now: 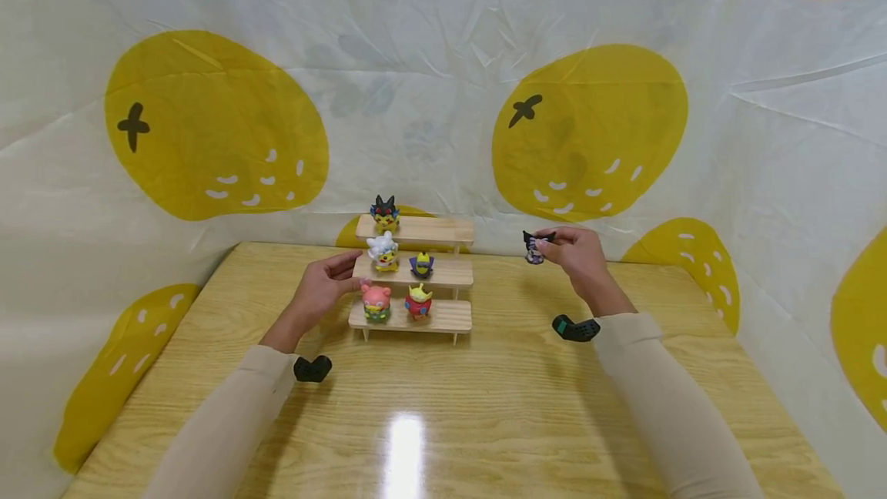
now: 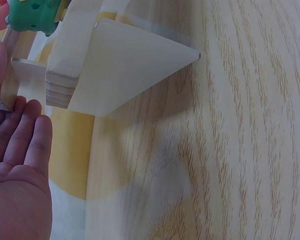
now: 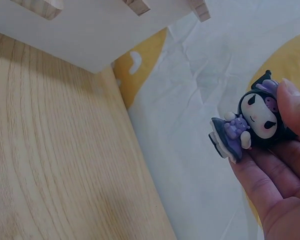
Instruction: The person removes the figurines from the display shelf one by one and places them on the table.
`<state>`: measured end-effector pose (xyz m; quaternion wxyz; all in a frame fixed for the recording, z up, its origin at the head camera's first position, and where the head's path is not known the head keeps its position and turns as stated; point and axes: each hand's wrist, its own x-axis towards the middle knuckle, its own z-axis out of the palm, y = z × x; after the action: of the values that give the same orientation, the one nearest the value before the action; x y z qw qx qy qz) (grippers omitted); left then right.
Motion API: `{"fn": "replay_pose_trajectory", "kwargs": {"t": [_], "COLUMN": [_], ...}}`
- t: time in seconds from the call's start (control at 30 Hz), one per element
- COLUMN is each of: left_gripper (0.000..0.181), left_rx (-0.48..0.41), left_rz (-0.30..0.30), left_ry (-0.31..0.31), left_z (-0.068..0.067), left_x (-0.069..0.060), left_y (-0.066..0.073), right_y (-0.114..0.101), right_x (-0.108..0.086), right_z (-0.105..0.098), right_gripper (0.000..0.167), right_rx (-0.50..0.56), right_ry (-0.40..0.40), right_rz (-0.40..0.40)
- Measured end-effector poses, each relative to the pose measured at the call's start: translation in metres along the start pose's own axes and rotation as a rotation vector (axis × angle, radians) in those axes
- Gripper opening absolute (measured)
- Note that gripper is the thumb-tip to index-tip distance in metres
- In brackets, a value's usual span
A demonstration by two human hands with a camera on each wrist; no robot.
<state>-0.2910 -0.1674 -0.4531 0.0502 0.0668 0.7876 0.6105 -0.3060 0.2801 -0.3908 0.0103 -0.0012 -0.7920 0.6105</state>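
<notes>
My right hand pinches a small black-and-purple figurine between thumb and fingers. The figurine has a white face, pointed black hood and a little purple bear at its front; it is in the air right of a three-tier wooden display shelf. At the shelf's left end, my left hand holds the middle plank's edge, thumb on one side and fingers on the other. In the left wrist view the fingers meet the plank's end.
Figurines stand on the tiers: black-eared on top, white-haired and purple-caped in the middle, pink and red-and-yellow below. Behind the wooden table hangs a white cloth with yellow fruit shapes.
</notes>
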Motion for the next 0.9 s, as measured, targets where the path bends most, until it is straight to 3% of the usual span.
{"fn": "replay_pose_trajectory", "kwargs": {"t": [0.9], "left_gripper": [0.067], "left_rx": [-0.009], "left_rz": [-0.009], "left_ry": [-0.001], "left_z": [0.0], "left_x": [0.001], "left_y": [-0.001], "right_y": [0.016], "right_x": [-0.007], "right_z": [-0.014], "right_gripper": [0.04], "right_rx": [-0.003], "right_ry": [0.021], "right_rz": [0.007]}}
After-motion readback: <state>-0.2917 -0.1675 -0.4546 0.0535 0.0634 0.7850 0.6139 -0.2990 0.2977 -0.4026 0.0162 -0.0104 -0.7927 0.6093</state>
